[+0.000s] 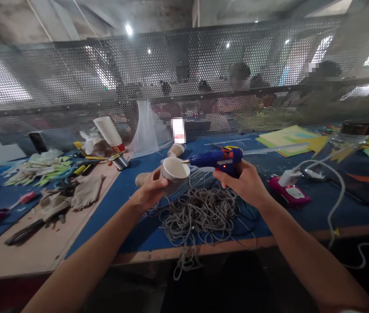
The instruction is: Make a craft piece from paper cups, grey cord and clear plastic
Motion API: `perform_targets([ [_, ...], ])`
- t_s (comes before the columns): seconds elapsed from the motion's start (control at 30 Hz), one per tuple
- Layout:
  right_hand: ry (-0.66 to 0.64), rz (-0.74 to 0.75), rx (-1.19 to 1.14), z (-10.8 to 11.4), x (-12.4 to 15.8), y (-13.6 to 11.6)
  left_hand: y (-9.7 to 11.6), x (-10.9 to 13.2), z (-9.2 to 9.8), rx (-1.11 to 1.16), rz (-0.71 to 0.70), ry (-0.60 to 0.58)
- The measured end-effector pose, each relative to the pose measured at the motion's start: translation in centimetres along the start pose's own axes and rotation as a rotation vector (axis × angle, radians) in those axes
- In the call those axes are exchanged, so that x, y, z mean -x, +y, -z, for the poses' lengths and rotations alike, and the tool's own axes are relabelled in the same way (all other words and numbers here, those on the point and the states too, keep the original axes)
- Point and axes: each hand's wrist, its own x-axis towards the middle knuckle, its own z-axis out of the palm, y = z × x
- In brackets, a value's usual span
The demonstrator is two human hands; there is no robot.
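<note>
My left hand [150, 191] is closed around a white paper cup [174, 171], its open mouth tilted up toward me. In my right hand [244, 182] is a blue hot glue gun [217, 160], held level with its nozzle pointing left at the cup's rim. Whether the tip touches the cup I cannot tell. A small red light glows on the gun, and a clear glue stick [269, 150] juts from its back. Below both hands lies a tangled heap of grey cord [200, 213], with some loops hanging over the table's front edge.
Behind the cup lie cord-wrapped cups [177, 150]. A stack of paper cups [108, 130] leans at the back left. Gloves [88, 191] and scissors [24, 232] lie left. To the right are a pink power socket [290, 191] with a white cable and coloured sheets [290, 138]. Perforated mesh [184, 69] stands behind.
</note>
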Motion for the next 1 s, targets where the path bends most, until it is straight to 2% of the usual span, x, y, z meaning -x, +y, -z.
perform_targets([
  [0.17, -0.011, 0.040, 0.160, -0.1, 0.3, 0.6, 0.1, 0.0, -0.1, -0.045, -0.016, -0.015],
  [0.5, -0.029, 0.259, 0.506, 0.0, 0.5, 2.0, 0.4, -0.3, -0.2, -0.141, -0.100, 0.059],
  [1.0, -0.079, 0.362, 0.721, 0.1, 0.6, 1.4, -0.1, -0.3, 0.5, -0.189, -0.062, 0.020],
])
